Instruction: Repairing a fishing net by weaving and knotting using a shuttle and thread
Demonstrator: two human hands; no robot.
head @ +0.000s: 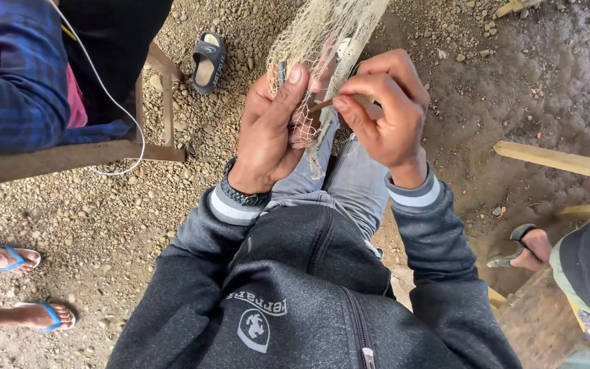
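Near the top centre of the frame, the pale, fine-meshed fishing net (pixel 322 34) hangs down between both hands. The left hand (pixel 268 130) is closed on a gathered fold of the mesh, thumb pressed along it, while the right hand (pixel 384 109) pinches a thin brown wooden netting needle (pixel 326 104) between thumb and fingertips, its tip touching the strands just beside the left fingers. The likeliest slip, in my judgement, is the needle catching the wrong mesh or pricking the left fingertips, since they sit so close. A slackened left grip could let the fold slide and the strands tangle. The net's loose tail over the grey trousers (pixel 356 181) could also snag the dark wristwatch (pixel 240 193).
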